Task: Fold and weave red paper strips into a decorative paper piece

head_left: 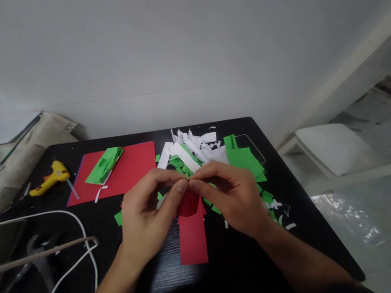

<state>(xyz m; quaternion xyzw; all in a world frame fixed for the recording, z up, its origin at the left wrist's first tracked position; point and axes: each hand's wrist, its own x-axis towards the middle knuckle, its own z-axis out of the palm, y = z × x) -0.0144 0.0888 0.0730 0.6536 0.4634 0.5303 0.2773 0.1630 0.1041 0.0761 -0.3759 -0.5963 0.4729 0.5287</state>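
Pinching red paper strip [190, 228] at top edge, left hand [144, 221], right hand [232, 195] fingertips meeting, folding it above black bench [240, 270]; green scraps [245, 160] behind.

The black desk [240, 270] is pretty cluttered: red sheet [135, 170] and yellow glue gun [50, 178] near the far left corner, white cable [81, 227] looping by the left edge. White and green paper scraps [199, 148] pile up toward the far edge, red strip [193, 240] mid-desk.
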